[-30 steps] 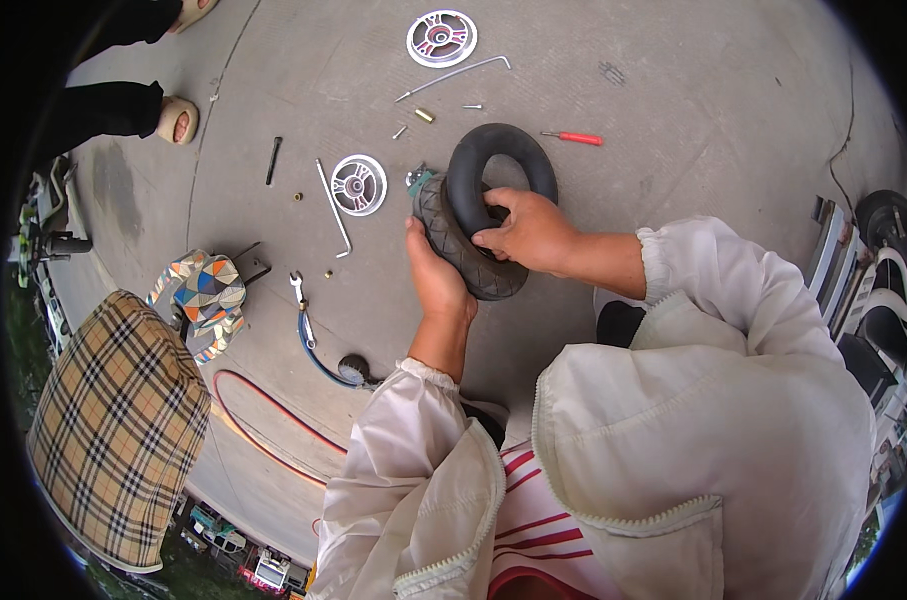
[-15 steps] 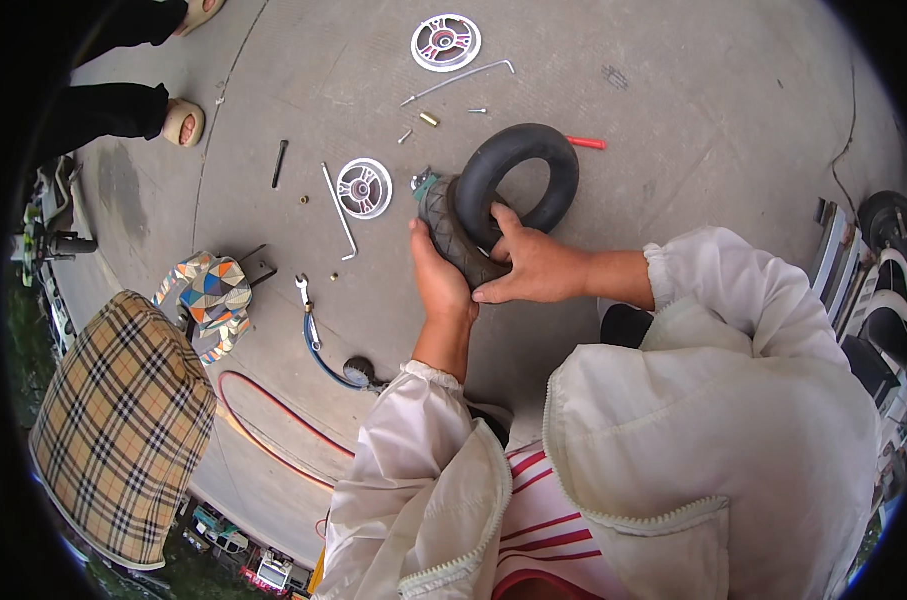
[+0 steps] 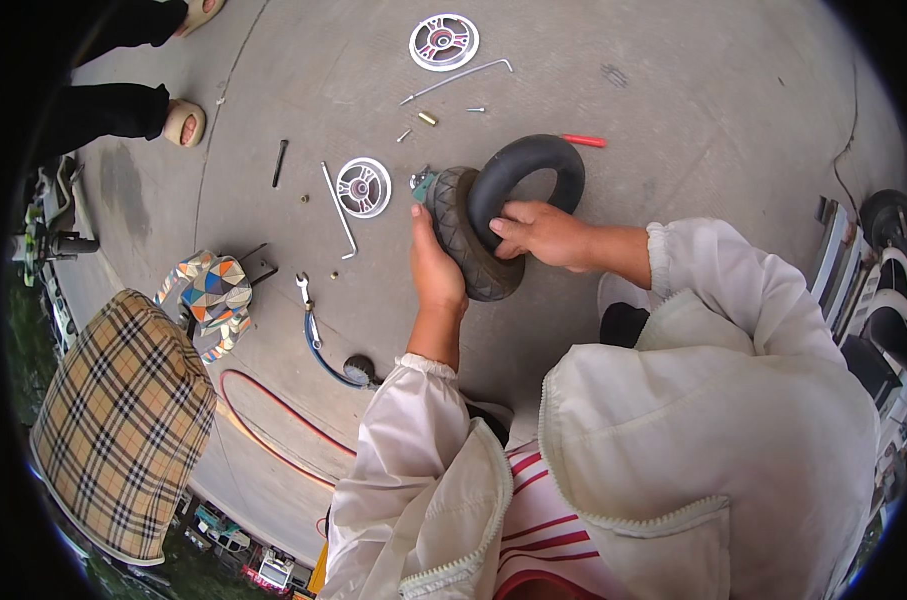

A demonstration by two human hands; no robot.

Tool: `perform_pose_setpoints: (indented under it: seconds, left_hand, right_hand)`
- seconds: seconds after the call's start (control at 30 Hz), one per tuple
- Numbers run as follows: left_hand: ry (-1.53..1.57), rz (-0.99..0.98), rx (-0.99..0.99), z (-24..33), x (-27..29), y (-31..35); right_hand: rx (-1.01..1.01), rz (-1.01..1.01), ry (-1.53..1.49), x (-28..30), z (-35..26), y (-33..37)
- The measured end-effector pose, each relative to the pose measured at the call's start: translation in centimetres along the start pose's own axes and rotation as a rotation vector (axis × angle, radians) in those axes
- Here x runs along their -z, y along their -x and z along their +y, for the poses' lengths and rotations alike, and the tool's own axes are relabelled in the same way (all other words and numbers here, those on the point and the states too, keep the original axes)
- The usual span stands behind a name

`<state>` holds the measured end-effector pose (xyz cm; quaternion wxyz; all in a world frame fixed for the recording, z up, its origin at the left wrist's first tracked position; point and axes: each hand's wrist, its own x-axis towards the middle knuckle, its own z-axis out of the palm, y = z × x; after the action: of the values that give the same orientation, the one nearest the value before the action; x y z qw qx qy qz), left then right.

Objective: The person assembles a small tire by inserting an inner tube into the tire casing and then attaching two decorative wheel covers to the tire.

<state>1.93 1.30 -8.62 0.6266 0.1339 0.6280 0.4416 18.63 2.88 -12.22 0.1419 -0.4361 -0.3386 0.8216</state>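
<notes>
My left hand (image 3: 435, 265) grips the treaded outer side of a small black tyre (image 3: 463, 245) that stands upright on the concrete floor. A smooth black inner tube (image 3: 528, 160) sticks up out of the tyre as a ring. My right hand (image 3: 538, 232) presses its fingers into the gap where the tube meets the tyre. A small teal part (image 3: 421, 183) shows at the tyre's far left edge.
A silver wheel rim half (image 3: 363, 186) and a second one (image 3: 443, 42) lie on the floor with a long hex key (image 3: 338, 208), a thin rod (image 3: 453, 80), bolts and a red-handled tool (image 3: 583, 141). A wrench (image 3: 305, 294), hose (image 3: 323, 355), patterned bag (image 3: 208, 295) and another person's feet (image 3: 183, 122) are to the left.
The inner tube has come further up and out to the right of the tyre. My right hand slid down to the tube's lower inside edge. My left hand kept its grip.
</notes>
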Motion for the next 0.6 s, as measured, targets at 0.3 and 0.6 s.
perform_pose_setpoints:
  seconds: [0.3,0.6]
  left_hand:
    - [-0.249,0.052,-0.102,-1.2,-0.3,-0.2]
    - [0.095,-0.132,0.183,2.2,1.2,-1.1]
  right_hand:
    - [-0.138,-0.063,0.167,0.6,-0.8,-1.2]
    - [-0.106,-0.285,-0.171,0.9,-1.0,-0.7]
